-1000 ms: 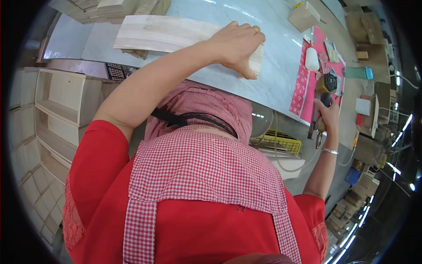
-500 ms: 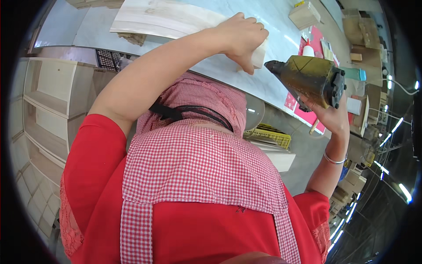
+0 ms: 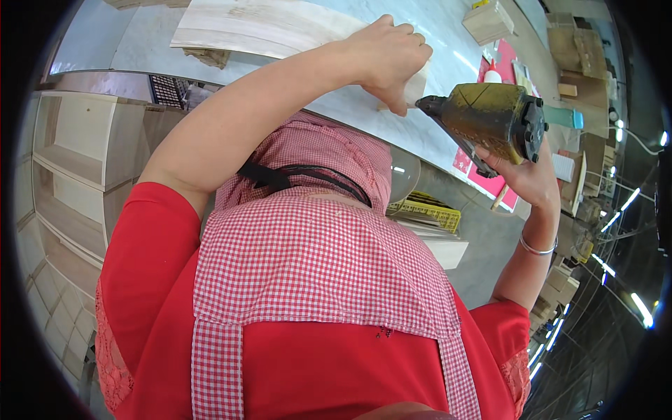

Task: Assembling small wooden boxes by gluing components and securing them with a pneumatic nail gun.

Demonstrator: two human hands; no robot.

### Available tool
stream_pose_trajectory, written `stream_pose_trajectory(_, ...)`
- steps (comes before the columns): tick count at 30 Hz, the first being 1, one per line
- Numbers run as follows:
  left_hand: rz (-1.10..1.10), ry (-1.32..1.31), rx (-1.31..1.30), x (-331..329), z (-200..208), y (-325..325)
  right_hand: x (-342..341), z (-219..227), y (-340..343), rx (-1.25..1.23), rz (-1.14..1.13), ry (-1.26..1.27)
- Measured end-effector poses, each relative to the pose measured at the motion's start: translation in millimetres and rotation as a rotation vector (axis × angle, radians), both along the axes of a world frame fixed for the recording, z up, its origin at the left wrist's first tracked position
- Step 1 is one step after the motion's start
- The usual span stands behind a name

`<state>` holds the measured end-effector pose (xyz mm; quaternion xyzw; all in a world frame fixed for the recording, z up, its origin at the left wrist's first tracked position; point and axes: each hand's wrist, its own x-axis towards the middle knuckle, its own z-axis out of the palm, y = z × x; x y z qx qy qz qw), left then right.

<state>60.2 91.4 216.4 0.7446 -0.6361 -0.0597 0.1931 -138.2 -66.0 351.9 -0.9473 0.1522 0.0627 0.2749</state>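
My right hand is wrapped round the handle of a worn yellow-and-black pneumatic nail gun, which lies on its side in the air. Its dark nose points left and meets, or nearly meets, the end of a pale wooden piece beside my left thumb. Over that piece my left hand is closed, thumb on the near side, hiding most of it. A long pale wooden board stretches left from behind my left forearm; whether it joins the held piece is hidden.
Both hands work over a pale marbled table. On its right are a small wooden box, a red-capped white bottle and a pink sheet. Wooden shelf units stand left; a yellow crate sits below the table edge.
The nail gun has moved slightly left and its nose has come up to the wooden piece by my left thumb. My left hand has kept its hold, shifting only slightly.
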Motion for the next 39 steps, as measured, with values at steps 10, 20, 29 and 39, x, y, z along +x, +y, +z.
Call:
stream_pose_trajectory(10,0.011,-0.053,-0.016,1,-2,2,3,0,-1,-0.059,-0.039,0.008)
stream_pose_trajectory(20,0.079,-0.033,-0.001,1,-2,9,25,2,-27,-0.029,-0.060,-0.028)
stream_pose_trajectory(29,0.084,-0.013,0.001,1,-1,11,47,1,-29,0.003,-0.036,0.071)
stream_pose_trajectory(39,0.098,-0.001,-0.026,0,-1,11,56,-3,-39,0.051,0.030,0.070)
